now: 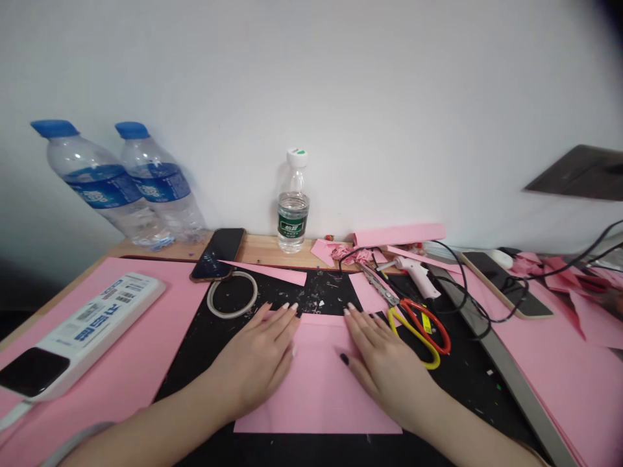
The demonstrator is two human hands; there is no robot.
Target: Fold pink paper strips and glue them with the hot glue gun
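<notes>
A pink sheet of paper [324, 389] lies on the black mat [195, 370] in the middle, with a narrow strip along its far edge that looks folded over. My left hand [260, 357] rests flat on the sheet's left side, fingertips at the far edge. On the right side my right hand [382, 360] lies flat too, its fingers stretched forward and its thumb pointing inward. Neither hand grips anything. Scissors with red and yellow handles [423, 327] lie just beyond my right hand. A roll of tape [212, 301] sits beyond my left hand.
Left are a white box [92, 331] on pink paper, a dark phone [228, 246] and two large bottles [163, 188]. A small bottle [293, 220] stands by the wall. Right are a glue gun [418, 275], black cables, another phone [506, 282] and pink scraps [577, 305].
</notes>
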